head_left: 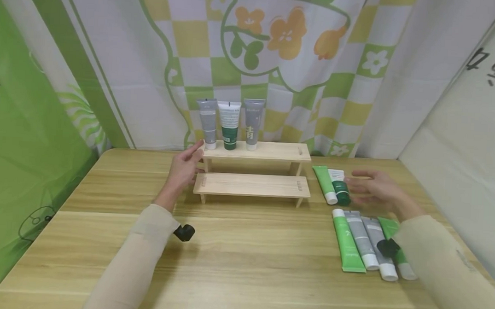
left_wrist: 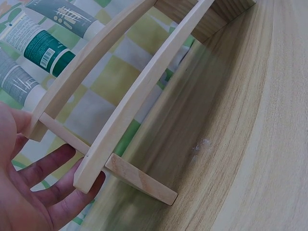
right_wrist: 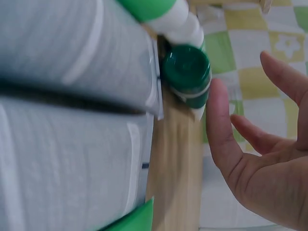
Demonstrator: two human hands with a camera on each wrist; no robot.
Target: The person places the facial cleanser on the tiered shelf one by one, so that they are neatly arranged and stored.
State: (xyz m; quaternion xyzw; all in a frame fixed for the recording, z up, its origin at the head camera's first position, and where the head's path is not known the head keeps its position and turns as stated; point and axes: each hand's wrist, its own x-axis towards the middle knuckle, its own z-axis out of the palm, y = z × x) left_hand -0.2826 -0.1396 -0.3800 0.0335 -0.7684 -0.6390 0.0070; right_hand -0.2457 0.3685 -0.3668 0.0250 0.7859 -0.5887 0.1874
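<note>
Three capped tubes (head_left: 228,137) are stood caps-down on the upper board (head_left: 278,151) of the shelf (head_left: 252,184); their contents are hidden. The shelf's left end is touched by the left hand (head_left: 184,166), its fingers parted and lightly bent. The right hand (head_left: 376,187), fingers spread, is held beside a white-and-green tube (head_left: 340,191) laid next to a green tube (head_left: 324,183); whether contact is made cannot be told. Nearer the front, four more tubes (head_left: 361,240) are laid in a row, the last partly covered by the right sleeve (head_left: 441,269). The shelf's right end is separated from the green tube by a narrow strip of table (head_left: 268,257).
</note>
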